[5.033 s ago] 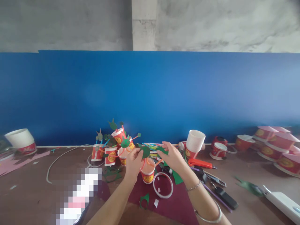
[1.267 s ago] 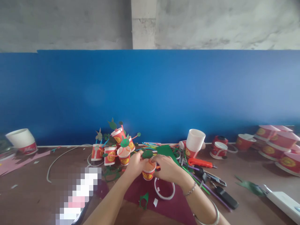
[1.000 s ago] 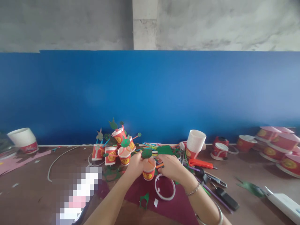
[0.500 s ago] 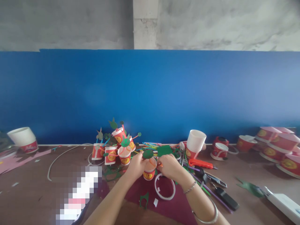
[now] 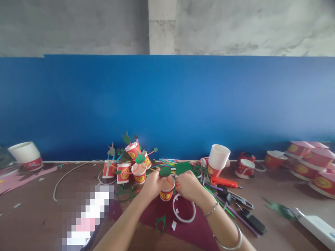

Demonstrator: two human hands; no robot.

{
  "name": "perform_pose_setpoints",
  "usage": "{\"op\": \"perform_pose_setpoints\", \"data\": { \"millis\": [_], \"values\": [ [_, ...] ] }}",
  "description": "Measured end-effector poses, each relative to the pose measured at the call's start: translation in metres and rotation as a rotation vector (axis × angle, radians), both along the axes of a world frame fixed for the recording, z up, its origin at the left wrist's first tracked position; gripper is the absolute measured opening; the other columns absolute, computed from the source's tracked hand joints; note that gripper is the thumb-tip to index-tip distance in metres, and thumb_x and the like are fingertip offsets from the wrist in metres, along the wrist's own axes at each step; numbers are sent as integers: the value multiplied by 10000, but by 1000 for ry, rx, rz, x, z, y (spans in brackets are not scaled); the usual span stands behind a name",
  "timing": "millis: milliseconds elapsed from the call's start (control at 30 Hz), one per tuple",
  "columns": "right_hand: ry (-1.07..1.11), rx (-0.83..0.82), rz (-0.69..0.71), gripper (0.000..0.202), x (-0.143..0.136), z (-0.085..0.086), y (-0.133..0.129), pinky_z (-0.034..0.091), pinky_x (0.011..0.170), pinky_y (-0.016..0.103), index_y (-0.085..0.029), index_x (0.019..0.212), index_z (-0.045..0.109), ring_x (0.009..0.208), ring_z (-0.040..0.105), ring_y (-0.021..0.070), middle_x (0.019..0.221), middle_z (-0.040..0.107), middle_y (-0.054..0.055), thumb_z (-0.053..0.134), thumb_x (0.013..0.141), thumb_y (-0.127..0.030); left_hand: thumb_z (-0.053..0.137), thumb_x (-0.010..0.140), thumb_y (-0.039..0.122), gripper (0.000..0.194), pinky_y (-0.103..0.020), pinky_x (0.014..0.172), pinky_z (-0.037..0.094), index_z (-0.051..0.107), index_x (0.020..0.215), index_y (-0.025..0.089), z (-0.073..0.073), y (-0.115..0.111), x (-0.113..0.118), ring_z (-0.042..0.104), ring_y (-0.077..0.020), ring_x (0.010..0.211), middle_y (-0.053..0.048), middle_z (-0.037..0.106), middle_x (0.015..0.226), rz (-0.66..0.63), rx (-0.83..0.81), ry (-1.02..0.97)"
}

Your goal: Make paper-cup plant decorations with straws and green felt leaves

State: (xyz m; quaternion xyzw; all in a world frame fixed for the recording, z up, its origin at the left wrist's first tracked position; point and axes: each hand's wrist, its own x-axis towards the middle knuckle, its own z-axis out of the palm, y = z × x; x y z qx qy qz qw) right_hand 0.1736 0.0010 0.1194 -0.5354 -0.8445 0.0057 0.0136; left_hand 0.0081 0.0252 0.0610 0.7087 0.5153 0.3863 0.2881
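Note:
A red paper cup (image 5: 166, 194) with a yellow emblem stands upright between my hands, and a green paper disc (image 5: 165, 171) shows above its rim. My left hand (image 5: 154, 182) is closed on the cup's left side near the rim. At the cup's right side my right hand (image 5: 186, 184) is closed, with a bit of orange at its fingertips that is too small to make out. A white ring (image 5: 184, 221) lies below my right hand on a dark red sheet (image 5: 191, 233), beside a green paper scrap (image 5: 161, 223) and a small white piece.
Decorated red cups (image 5: 123, 173) with green leaves cluster at the left. Further right are tall white cups (image 5: 219, 157), an orange-red cutter (image 5: 224, 182), a black key fob (image 5: 252, 221) and stacked red cups (image 5: 318, 159). A blue panel (image 5: 167, 104) rises behind the table.

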Motion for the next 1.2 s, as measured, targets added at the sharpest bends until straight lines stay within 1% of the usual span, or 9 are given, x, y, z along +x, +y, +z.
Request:
{"op": "perform_pose_setpoints", "data": {
  "millis": [133,300,433,600,767,867,1033,1100,1200],
  "values": [
    [-4,-10,9,233,0,1,-1,310,671,284,-155,627,681,690,622,189,688,701,92,483,748,-133,528,764,194,215,-276,642,441,600,961,149,0,0,0,626,-213,751,-51,669,759,0,-5,2],
    [-13,-21,20,261,1,1,0,318,681,286,-159,626,685,677,613,184,690,702,90,459,752,-124,541,758,195,216,-285,648,444,595,963,151,-3,2,0,629,-217,744,-60,677,778,3,0,-13],
    [-6,-23,27,270,2,2,1,326,709,291,-155,644,686,713,628,194,717,709,97,447,767,-125,519,777,211,225,-285,653,442,592,980,147,-3,1,-1,632,-215,754,-67,680,796,-3,20,1],
    [13,-30,41,264,4,-1,2,333,718,292,-164,671,681,755,641,207,742,712,91,443,783,-139,519,777,215,242,-295,658,444,591,994,134,0,0,0,636,-225,766,-82,685,815,5,18,34],
    [45,-19,-3,204,4,-5,3,336,709,297,-171,729,682,784,644,226,774,717,93,481,768,-178,516,782,211,243,-298,661,448,592,999,134,0,0,0,640,-225,766,-93,692,847,8,16,36],
    [41,-31,-13,197,3,-3,3,330,692,286,-166,714,680,766,637,215,762,713,93,489,760,-168,522,785,223,236,-293,667,451,597,991,137,-2,1,0,640,-222,778,-94,695,862,10,14,44],
    [49,-38,29,243,4,-2,4,309,652,271,-153,661,667,699,609,177,699,693,78,453,776,-140,526,788,230,246,-281,690,454,592,1009,144,-4,2,-1,644,-218,817,-90,697,892,2,1,53],
    [60,-29,40,254,5,-3,4,305,656,275,-153,659,665,694,606,176,696,693,77,442,781,-138,521,793,231,251,-279,699,455,584,1020,144,-3,2,-1,644,-217,834,-93,695,914,-8,0,49],
    [88,-55,13,242,6,-7,5,315,670,278,-161,681,669,738,619,192,732,702,80,446,766,-124,512,800,240,248,-276,692,452,576,1018,141,-3,2,-1,643,-214,828,-93,694,901,2,-3,54]
  ]
}}
